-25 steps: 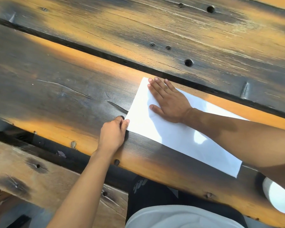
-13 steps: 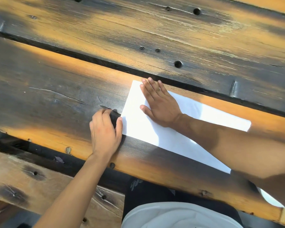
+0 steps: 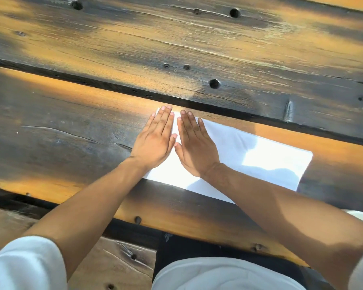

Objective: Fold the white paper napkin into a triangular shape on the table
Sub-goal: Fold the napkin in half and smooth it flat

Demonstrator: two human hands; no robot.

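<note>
The white paper napkin (image 3: 258,160) lies flat on the near plank of the wooden table (image 3: 71,130), a long rectangle running from the centre to the right. My left hand (image 3: 155,139) rests palm down on the napkin's left edge, fingers straight and together, pointing away from me. My right hand (image 3: 194,141) lies flat just beside it on the napkin, thumbs almost touching. Both hands press down and hold nothing. The napkin's left part is hidden under my hands.
A dark gap (image 3: 113,88) between planks runs just beyond the napkin's far edge. The far plank (image 3: 197,42) has several holes. A lower bench plank (image 3: 117,264) and my lap sit below the table's near edge.
My left hand moved from beside the napkin's near left corner up onto its left edge and flattened out. My right hand stayed flat on the napkin. The camera view shifted.
</note>
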